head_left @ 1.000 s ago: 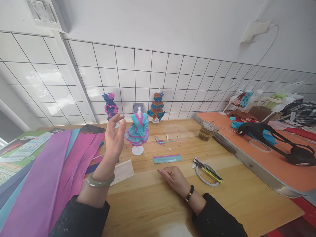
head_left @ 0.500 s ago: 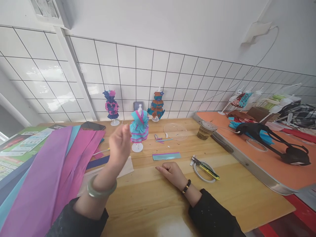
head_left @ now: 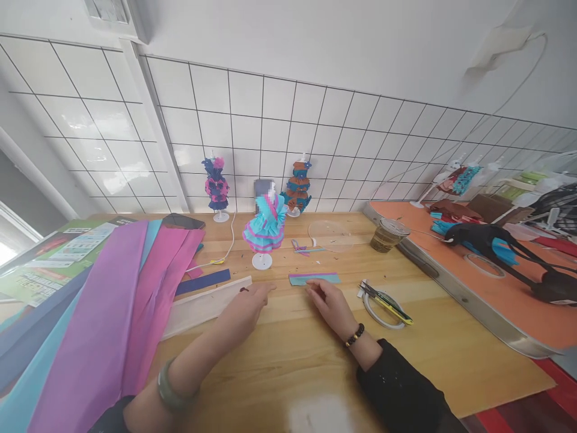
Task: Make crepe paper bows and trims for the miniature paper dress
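Note:
My left hand (head_left: 247, 308), a pale bangle on its wrist, is low over the wooden table with fingers stretched to the right; nothing shows in it. A white strip (head_left: 193, 313) lies just beside it. My right hand (head_left: 332, 305) has loosely curved fingers, thumb apart. Its fingertips overlap the lower edge of a turquoise strip with a purple border (head_left: 322, 278); whether they touch it I cannot tell. Behind the hands stands a small dress form in a ruffled turquoise dress with pink and purple trim (head_left: 267, 222).
Purple, pink and blue sheets (head_left: 97, 300) cover the left side. Scissors (head_left: 383, 302) lie on a roll of tape (head_left: 376, 322) to the right. A lidded cup (head_left: 387, 236) stands near the orange table (head_left: 451, 240). Two other dressed forms (head_left: 217, 189) stand by the wall.
My left hand has come down from beside the turquoise dress to the table, its fingers now stretched out. The right hand has moved up to the turquoise strip, and its fingers have loosened.

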Action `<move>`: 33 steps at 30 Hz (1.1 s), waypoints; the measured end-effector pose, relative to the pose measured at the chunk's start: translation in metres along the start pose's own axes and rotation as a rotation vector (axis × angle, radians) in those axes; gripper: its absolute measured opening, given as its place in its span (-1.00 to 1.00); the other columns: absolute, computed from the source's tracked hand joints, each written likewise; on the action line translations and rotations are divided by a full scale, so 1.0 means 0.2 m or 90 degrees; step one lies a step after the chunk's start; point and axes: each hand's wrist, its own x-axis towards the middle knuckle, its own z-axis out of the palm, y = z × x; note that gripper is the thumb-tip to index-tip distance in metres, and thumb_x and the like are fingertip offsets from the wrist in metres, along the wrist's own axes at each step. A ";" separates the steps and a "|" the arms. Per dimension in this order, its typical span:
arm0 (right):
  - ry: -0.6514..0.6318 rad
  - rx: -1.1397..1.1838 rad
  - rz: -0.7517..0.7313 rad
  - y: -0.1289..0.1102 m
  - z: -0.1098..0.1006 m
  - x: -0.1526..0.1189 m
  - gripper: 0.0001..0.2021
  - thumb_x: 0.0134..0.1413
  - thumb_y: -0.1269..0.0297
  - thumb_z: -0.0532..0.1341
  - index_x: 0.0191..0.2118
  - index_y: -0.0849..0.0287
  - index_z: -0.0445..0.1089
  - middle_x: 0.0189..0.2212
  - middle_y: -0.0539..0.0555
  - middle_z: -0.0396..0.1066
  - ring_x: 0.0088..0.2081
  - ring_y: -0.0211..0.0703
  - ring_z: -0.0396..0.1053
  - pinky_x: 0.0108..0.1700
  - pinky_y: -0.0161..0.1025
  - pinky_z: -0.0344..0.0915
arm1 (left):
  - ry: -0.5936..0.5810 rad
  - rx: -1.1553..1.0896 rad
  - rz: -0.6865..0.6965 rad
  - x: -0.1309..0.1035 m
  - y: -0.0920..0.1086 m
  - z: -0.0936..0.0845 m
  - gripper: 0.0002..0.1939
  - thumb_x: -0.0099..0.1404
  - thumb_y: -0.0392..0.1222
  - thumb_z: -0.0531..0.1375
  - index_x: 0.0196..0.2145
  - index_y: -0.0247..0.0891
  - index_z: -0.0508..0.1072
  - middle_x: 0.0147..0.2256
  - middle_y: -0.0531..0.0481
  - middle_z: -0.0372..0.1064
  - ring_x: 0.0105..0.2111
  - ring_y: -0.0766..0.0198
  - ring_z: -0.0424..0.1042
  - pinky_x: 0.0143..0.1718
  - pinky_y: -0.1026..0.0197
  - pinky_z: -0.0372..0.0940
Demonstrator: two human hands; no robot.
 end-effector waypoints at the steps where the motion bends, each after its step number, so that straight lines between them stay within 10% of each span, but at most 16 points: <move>1: 0.000 -0.018 -0.016 -0.01 0.00 0.00 -0.81 0.15 0.31 0.00 -0.18 0.20 0.29 -0.38 0.11 0.39 -0.37 -0.19 0.33 -0.32 -0.26 0.30 | 0.004 -0.019 0.000 -0.02 -0.01 0.00 -0.62 0.27 -0.35 -0.11 0.02 -0.19 0.19 -0.28 -0.06 0.36 -0.30 0.19 0.32 -0.29 0.17 0.21; 18: 0.019 -0.173 -0.116 -0.11 0.09 0.14 -0.73 0.13 0.48 -0.03 -0.15 0.22 0.35 -0.33 0.20 0.40 -0.27 -0.05 0.26 -0.20 -0.12 0.15 | 0.059 -0.369 -0.214 -0.07 0.00 -0.03 -0.51 0.31 0.06 -0.15 0.08 -0.22 0.20 -0.47 0.03 0.41 -0.37 0.21 0.37 -0.25 0.17 0.22; 33: 0.483 0.143 0.173 0.04 -0.09 0.12 -0.74 0.06 0.22 0.11 -0.15 0.25 0.28 -0.31 0.13 0.38 -0.33 -0.19 0.35 -0.30 -0.20 0.30 | 0.008 -0.673 -0.263 -0.04 0.00 0.02 -0.49 0.25 0.09 -0.03 -0.05 -0.38 0.30 -0.51 -0.03 0.40 -0.45 0.25 0.38 -0.36 0.20 0.27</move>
